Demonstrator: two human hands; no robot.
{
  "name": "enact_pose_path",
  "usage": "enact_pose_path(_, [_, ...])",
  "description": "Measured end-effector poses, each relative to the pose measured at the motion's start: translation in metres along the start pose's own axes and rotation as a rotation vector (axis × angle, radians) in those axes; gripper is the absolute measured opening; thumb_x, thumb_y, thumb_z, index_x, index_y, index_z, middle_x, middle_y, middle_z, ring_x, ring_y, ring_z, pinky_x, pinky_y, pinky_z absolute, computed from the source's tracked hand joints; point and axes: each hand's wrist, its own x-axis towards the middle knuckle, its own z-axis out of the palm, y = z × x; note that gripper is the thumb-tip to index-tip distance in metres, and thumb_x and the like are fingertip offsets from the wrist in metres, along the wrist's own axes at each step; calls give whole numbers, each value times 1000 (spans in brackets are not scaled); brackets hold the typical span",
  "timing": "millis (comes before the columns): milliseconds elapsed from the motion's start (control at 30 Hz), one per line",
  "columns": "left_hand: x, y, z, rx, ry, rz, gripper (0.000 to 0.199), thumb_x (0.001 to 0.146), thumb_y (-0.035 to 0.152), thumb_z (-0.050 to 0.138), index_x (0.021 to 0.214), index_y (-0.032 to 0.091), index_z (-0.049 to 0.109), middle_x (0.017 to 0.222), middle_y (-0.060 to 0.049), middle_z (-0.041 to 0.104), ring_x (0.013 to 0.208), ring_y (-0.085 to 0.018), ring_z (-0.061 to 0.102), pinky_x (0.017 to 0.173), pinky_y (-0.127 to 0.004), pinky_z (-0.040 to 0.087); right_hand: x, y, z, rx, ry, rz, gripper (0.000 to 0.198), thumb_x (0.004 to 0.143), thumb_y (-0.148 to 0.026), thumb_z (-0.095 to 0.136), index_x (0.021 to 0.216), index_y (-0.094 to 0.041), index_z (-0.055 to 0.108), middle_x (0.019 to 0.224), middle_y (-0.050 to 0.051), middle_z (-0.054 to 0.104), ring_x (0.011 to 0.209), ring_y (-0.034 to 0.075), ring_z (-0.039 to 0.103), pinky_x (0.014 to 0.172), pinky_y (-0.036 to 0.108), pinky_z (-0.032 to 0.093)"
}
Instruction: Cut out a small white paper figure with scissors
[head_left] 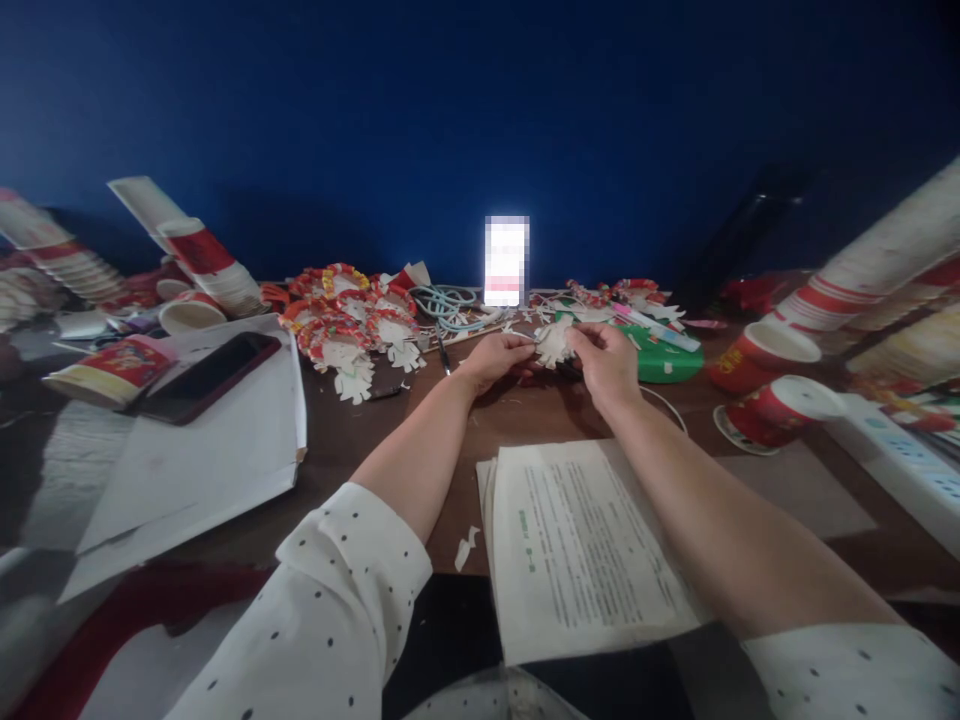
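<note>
Above the middle of the brown table, a white paper cutout [554, 342] with a jagged, fringed edge is held up between my two hands. My right hand [606, 365] pinches its right side between thumb and fingers. From the other side, my left hand [497, 362] has its thumb and fingertips closed at the cutout's left edge. Similar cutouts joined to red, patterned paper pieces [349, 325] lie heaped to the left of my hands. Just behind my right hand are a green object [671, 355] and a pale marker with a pink end [658, 328].
An open printed book [577, 540] lies between my forearms. Stacked paper cups [840, 285] lean at the right, beside a white power strip [900, 460]. On the left, a dark phone [214, 378] rests on white paper [202, 450]. Coiled cable [446, 305] lies near a lit screen [505, 262].
</note>
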Motion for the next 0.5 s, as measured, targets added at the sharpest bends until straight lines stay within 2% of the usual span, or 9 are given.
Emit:
enact_pose_path(133, [-1, 1, 3, 19, 25, -17, 2, 85, 10, 73, 87, 9, 73, 71, -3, 72, 65, -9, 67, 70, -24, 55, 1, 2, 0, -38, 5, -25, 38, 70, -51, 74, 91, -19, 70, 79, 5, 71, 69, 20, 62, 58, 31, 50])
enact_pose_path(300, [1, -1, 3, 43, 25, -30, 5, 83, 9, 75, 88, 10, 74, 69, -2, 72, 64, -9, 66, 70, -24, 55, 1, 2, -1, -66, 4, -47, 31, 73, -48, 70, 88, -20, 69, 79, 4, 70, 65, 18, 60, 56, 31, 49])
enact_pose_path(500, [4, -4, 2, 47, -5, -30, 7, 81, 8, 77, 88, 10, 74, 68, -2, 72, 59, -8, 64, 65, -22, 53, 1, 5, -2, -99, 0, -61, 32, 75, -49, 68, 88, -20, 71, 80, 4, 71, 66, 18, 61, 58, 31, 50])
